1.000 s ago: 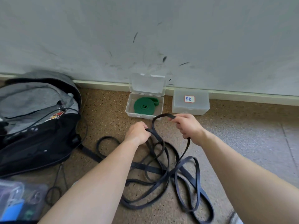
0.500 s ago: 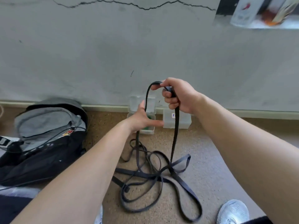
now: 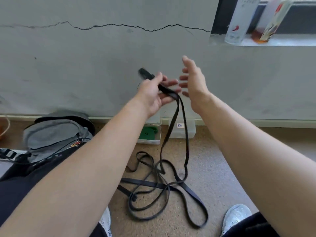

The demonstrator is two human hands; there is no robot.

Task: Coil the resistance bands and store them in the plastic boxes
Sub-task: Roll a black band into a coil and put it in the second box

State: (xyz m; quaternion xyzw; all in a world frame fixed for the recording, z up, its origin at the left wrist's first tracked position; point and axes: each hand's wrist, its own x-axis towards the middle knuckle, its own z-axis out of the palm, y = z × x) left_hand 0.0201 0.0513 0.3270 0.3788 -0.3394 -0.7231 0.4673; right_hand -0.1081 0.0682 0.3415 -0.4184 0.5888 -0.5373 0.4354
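Observation:
A long black resistance band (image 3: 172,127) hangs from my left hand (image 3: 153,93), which pinches its folded end at chest height in front of the wall. The rest of the band lies tangled in loops on the floor. Just right of the band, my right hand (image 3: 195,82) is raised with its fingers spread and holds nothing. By the wall stands an open plastic box (image 3: 158,137) with a coiled green band (image 3: 147,133) inside. To its right sits a closed plastic box (image 3: 191,132) with a small label.
A grey and black backpack (image 3: 56,134) lies on the floor at the left. Bottles stand on a window ledge (image 3: 256,40) at the upper right. My two white shoes (image 3: 237,218) are at the bottom edge.
The band's end passed from my right hand to my left. My right hand let go and opened. Both hands rose higher, and the view tilted up.

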